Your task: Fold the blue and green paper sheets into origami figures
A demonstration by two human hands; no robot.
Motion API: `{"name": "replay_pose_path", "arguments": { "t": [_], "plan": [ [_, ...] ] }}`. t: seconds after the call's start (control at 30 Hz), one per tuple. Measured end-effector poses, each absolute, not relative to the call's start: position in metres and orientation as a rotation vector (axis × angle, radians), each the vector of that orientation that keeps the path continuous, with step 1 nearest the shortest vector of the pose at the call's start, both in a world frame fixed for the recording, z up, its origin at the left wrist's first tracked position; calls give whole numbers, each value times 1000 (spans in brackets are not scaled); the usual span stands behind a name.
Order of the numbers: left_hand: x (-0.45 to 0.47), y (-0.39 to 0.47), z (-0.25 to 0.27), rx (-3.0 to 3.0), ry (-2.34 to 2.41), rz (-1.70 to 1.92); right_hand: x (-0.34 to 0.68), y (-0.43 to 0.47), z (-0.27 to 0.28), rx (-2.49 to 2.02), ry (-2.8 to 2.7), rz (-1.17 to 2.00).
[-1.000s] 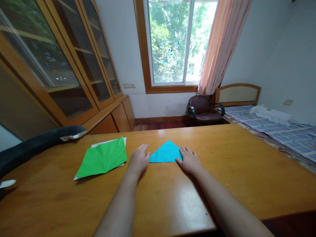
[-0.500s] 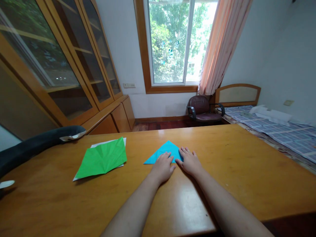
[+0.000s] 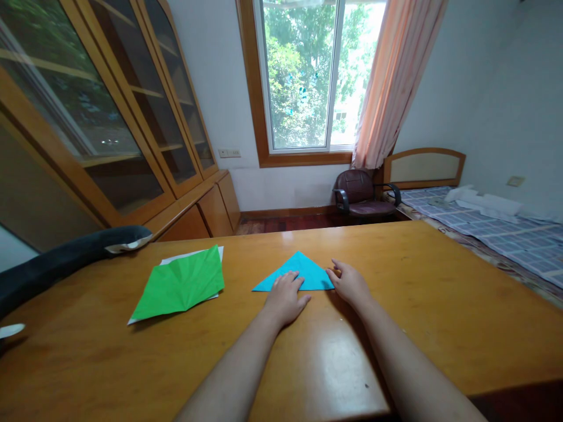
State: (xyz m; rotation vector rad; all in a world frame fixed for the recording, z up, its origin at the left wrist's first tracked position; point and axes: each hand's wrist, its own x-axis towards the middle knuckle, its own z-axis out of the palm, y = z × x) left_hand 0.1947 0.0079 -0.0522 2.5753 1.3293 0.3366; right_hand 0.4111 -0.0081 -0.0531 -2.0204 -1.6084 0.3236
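A blue sheet of paper [image 3: 314,275], folded into a triangle, lies on the wooden table with its peak pointing away from me and its long edge towards me. My left hand [image 3: 285,298] rests flat on its middle near the long edge, fingers stretched out over the paper. At the triangle's right corner is my right hand [image 3: 350,284], its fingers bent and somewhat apart; whether the fingertips touch the paper is unclear. The hand partly hides that corner.
Left of the blue paper, a creased green sheet [image 3: 185,281] lies over white paper on the table [image 3: 211,357]. A dark curved object [image 3: 65,246] reaches in at the far left. Beyond the table stand a chair [image 3: 360,193], a bed [image 3: 484,217] and a glass-fronted cabinet [image 3: 176,117].
My right hand has slid right from on top of the paper to its right corner, and its fingers are more bent. My left hand stays on the paper.
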Motion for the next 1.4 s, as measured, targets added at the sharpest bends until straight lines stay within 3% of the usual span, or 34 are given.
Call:
{"name": "replay_pose_path", "arguments": {
  "t": [0.67, 1.4],
  "plan": [
    [196, 7, -51, 2585, 1335, 443, 407, -6, -55, -1257, -1123, 974],
    [194, 7, -48, 2546, 1312, 468, 415, -3, -65, -1575, -1591, 709]
  ]
}}
